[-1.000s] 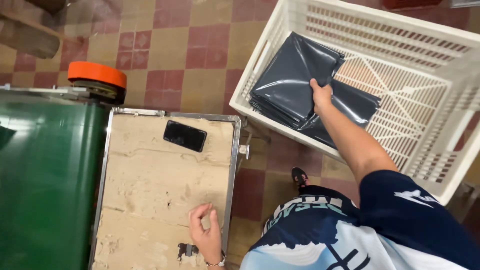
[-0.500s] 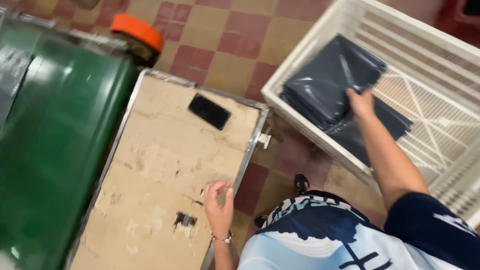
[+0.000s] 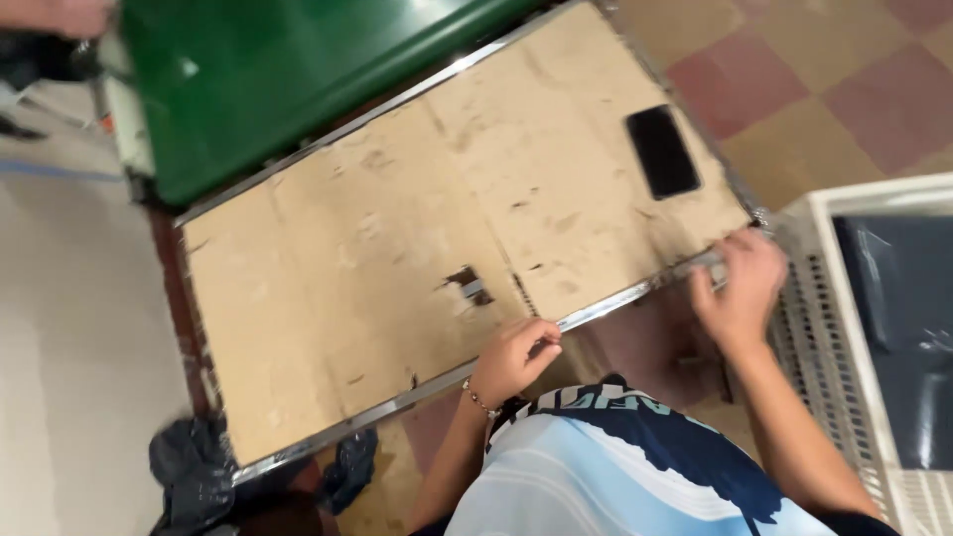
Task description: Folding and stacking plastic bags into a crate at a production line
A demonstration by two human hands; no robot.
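Two hands on the counter's (image 3: 397, 258) near edge
Left hand (image 3: 516, 352) curls loosely, empty; right hand (image 3: 740, 283) pinches the lower-right rim — best kept steady.

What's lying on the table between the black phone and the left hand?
In the head view, only worn tabletop lies between the phone and the left hand, with scuffs and one small torn patch just off that line.

Warm, even indoor light, no hard shadows. My right hand (image 3: 740, 288) at three o'clock is smeared by motion blur, my left hand (image 3: 514, 355) sharper. Soft glare sits on the green bin (image 3: 298, 79) at twelve o'clock.
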